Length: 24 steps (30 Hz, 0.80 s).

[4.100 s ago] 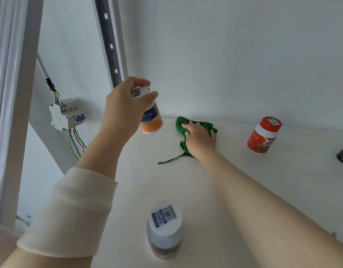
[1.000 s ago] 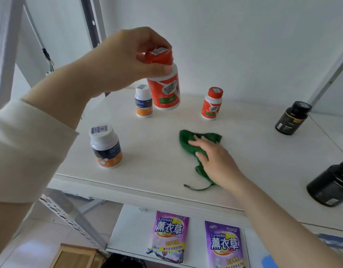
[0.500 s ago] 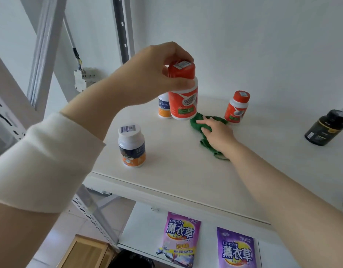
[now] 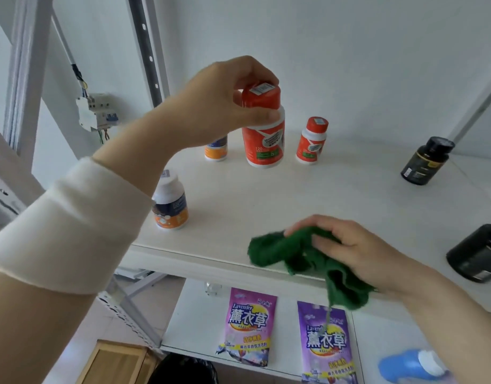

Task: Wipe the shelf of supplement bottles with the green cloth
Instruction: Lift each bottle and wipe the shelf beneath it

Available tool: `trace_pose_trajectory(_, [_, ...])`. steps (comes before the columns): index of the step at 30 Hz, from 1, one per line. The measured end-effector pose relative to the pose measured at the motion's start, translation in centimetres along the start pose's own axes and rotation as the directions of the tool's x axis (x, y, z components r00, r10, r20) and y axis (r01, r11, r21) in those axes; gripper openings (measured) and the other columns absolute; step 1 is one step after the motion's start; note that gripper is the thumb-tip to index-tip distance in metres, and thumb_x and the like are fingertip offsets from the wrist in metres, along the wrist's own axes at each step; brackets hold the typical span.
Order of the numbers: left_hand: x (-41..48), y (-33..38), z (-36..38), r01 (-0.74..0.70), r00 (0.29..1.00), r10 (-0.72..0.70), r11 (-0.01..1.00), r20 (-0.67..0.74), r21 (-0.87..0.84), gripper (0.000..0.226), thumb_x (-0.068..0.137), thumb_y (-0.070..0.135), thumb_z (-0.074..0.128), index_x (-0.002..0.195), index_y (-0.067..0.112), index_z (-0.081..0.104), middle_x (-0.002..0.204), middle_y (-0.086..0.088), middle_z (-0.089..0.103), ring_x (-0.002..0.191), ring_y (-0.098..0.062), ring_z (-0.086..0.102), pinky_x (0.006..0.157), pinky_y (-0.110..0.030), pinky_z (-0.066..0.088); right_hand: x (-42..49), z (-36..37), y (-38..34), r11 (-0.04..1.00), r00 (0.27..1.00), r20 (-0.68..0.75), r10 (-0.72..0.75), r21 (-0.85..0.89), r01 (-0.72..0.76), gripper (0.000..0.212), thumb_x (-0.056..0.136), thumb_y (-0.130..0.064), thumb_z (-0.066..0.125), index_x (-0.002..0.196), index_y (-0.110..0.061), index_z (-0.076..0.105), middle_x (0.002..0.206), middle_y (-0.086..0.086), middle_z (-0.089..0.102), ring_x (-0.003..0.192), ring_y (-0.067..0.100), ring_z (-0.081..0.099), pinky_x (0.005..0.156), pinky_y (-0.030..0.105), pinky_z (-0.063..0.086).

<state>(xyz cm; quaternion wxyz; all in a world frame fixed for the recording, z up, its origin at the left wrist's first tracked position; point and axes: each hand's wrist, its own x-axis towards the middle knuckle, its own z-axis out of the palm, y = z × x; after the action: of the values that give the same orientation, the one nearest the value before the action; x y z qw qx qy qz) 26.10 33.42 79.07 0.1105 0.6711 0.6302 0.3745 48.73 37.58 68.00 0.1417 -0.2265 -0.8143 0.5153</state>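
Left grip [image 4: 225,106] is clenched round the cap and shoulder of the large red bottle [image 4: 263,145], which is held upright toward the back of the shelf [image 4: 266,206]. Whether its base touches the shelf cannot be told. Right grip [image 4: 349,250] is closed on the green cloth [image 4: 280,250], which is bunched between thumb and fingers at the front edge of the shelf. One fold and a loose thread hang over that edge.

The step in hand is judged to be the wiping of the open middle of the shelf while the bottle is held out of the way.

Recommendations:
- The cloth is best flattened under the palm before the next pass, since a bunched wad covers little surface.
- The hanging fold should be drawn back onto the shelf so that it is not caught on the lip.
- Strokes are best run from the back wall to the front edge, in overlapping lanes.
- The bottle is to be held upright and clear of the small red bottle [image 4: 312,141] just beside it.
- Care is advised near the white-capped bottle [image 4: 169,203] and the black bottle [image 4: 425,160]. These are light, are judged easy to topple, and should be lifted rather than brushed past.
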Motion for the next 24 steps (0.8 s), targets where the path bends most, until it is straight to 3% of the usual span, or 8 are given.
trace_pose_trajectory(3, [0.0, 0.5, 1.0, -0.007, 1.000, 0.008, 1.000, 0.020, -0.016, 0.039, 0.078, 0.033, 0.067, 0.115, 0.028, 0.054, 0.113, 0.015, 0.063, 0.100, -0.003, 0.062, 0.076, -0.006, 0.047, 1.0, -4.2, 0.9, 0.998, 0.896, -0.443, 0.031, -0.036, -0.052, 0.037, 0.093, -0.009, 0.045, 0.090, -0.040, 0.065, 0.092, -0.018, 0.070, 0.087, 0.004, 0.064, 0.077, 0.013, 0.050])
trace_pose_trajectory(6, [0.0, 0.8, 1.6, -0.008, 1.000, 0.009, 0.999, 0.027, -0.033, 0.037, 0.078, 0.030, 0.067, 0.113, 0.029, 0.054, 0.111, 0.016, 0.063, 0.099, -0.004, 0.062, 0.070, 0.000, 0.045, 3.4, -7.0, 3.3, 0.940, 0.760, -0.644, 0.084, -0.201, -0.274, 0.033, 0.095, -0.011, 0.040, 0.112, -0.030, 0.060, 0.121, -0.002, 0.060, 0.111, 0.017, 0.055, 0.089, 0.022, 0.040])
trace_pose_trajectory(9, [-0.1, 0.9, 1.5, -0.014, 1.000, 0.015, 0.999, 0.024, -0.037, 0.037, 0.078, 0.030, 0.067, 0.113, 0.029, 0.055, 0.113, 0.014, 0.064, 0.101, -0.004, 0.062, 0.075, -0.005, 0.047, 5.4, -6.4, 5.1, 0.849, 0.774, -0.610, 0.172, -0.306, -0.430, 0.035, 0.095, -0.015, 0.040, 0.125, -0.027, 0.054, 0.138, 0.003, 0.050, 0.125, 0.025, 0.045, 0.105, 0.034, 0.034])
trace_pose_trajectory(12, [-0.2, 0.8, 1.1, -0.011, 1.000, 0.011, 0.998, 0.014, -0.056, 0.035, 0.077, 0.032, 0.067, 0.109, 0.031, 0.054, 0.113, 0.015, 0.064, 0.100, -0.001, 0.062, 0.072, -0.001, 0.047, 6.1, -2.1, 4.3, 0.825, 0.875, -0.476, 0.088, -0.458, -0.332, 0.037, 0.091, -0.016, 0.048, 0.125, -0.030, 0.055, 0.136, 0.001, 0.052, 0.126, 0.023, 0.043, 0.107, 0.039, 0.033])
trace_pose_trajectory(16, [-0.5, 0.5, 0.8, -0.006, 1.000, 0.005, 0.998, -0.018, -0.066, 0.035, 0.076, 0.033, 0.067, 0.108, 0.032, 0.053, 0.115, 0.014, 0.064, 0.102, -0.004, 0.062, 0.077, -0.008, 0.047, 2.3, 4.4, 1.7, 0.879, 0.975, -0.195, -0.110, -0.478, 0.004, 0.034, 0.089, -0.012, 0.052, 0.113, -0.034, 0.061, 0.107, -0.035, 0.051, 0.114, 0.007, 0.044, 0.098, 0.026, 0.031])
trace_pose_trajectory(19, [-0.9, 0.3, 0.5, -0.008, 1.000, 0.007, 0.999, -0.011, -0.051, 0.036, 0.076, 0.033, 0.067, 0.110, 0.031, 0.054, 0.114, 0.014, 0.064, 0.100, -0.002, 0.062, 0.072, -0.002, 0.047, 0.2, 3.2, 0.2, 0.944, 0.999, -0.009, -0.033, -0.329, 0.029, 0.040, 0.089, -0.010, 0.051, 0.099, -0.048, 0.061, 0.096, -0.034, 0.055, 0.102, -0.004, 0.053, 0.089, 0.006, 0.035])
trace_pose_trajectory(22, [-1.3, 0.2, 0.2, -0.013, 1.000, 0.012, 0.999, -0.014, -0.050, 0.037, 0.077, 0.032, 0.067, 0.112, 0.029, 0.055, 0.114, 0.014, 0.064, 0.101, -0.005, 0.063, 0.080, -0.010, 0.048, 2.1, -0.6, -0.1, 0.992, 0.990, -0.144, 0.013, -0.121, -0.030, 0.042, 0.091, -0.007, 0.048, 0.092, -0.045, 0.064, 0.098, -0.030, 0.066, 0.093, -0.014, 0.058, 0.081, -0.001, 0.042])
trace_pose_trajectory(24, [-1.5, 0.2, -0.1, -0.014, 1.000, 0.013, 0.999, -0.021, -0.039, 0.038, 0.078, 0.031, 0.067, 0.113, 0.028, 0.055, 0.115, 0.013, 0.063, 0.103, -0.004, 0.062, 0.080, -0.010, 0.046, 4.9, -2.5, 0.6, 0.973, 0.955, -0.297, 0.019, -0.216, -0.086, 0.036, 0.092, -0.008, 0.046, 0.103, -0.038, 0.063, 0.114, -0.018, 0.062, 0.102, -0.006, 0.055, 0.087, 0.001, 0.038])
